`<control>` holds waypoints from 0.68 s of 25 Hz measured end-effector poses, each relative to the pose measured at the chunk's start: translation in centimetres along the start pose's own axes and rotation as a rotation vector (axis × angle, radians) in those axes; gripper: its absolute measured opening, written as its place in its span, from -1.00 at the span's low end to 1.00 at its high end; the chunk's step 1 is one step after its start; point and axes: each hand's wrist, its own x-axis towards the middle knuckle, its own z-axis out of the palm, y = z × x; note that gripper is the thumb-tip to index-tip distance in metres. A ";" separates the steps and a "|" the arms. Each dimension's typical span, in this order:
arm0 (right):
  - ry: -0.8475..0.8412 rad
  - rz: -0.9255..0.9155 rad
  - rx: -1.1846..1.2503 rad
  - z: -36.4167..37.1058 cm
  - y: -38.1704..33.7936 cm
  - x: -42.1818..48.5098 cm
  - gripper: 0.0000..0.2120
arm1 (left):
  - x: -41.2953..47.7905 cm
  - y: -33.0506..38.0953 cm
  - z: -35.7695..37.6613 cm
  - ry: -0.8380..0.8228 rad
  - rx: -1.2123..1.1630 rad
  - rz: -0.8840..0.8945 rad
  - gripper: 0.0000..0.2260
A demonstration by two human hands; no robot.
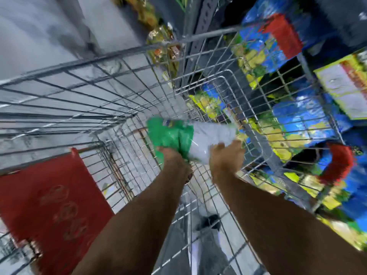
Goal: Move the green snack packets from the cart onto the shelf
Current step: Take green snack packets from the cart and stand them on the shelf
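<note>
Both my arms reach down into a wire shopping cart [83, 90]. My left hand [174, 161] is shut on a bunch of green snack packets [170, 133] held above the cart's wire floor. My right hand [226, 157] grips the pale, silvery end of the same bundle [212, 135]. The frame is blurred, so I cannot tell how many packets are in the bundle. The shelf [309, 108] stands to the right of the cart, packed with blue, yellow and green bags.
A red flap [53, 199] sits at the cart's near left end. Grey floor shows to the left and through the wire mesh. A metal shelf upright [200, 32] rises beyond the cart. My shoe [210, 221] is visible below the basket.
</note>
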 end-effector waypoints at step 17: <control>-0.452 -0.126 0.062 -5.8 -4.0 -3.0 -0.48 | -8.6 -1.8 -0.9 -0.154 0.423 0.478 -0.88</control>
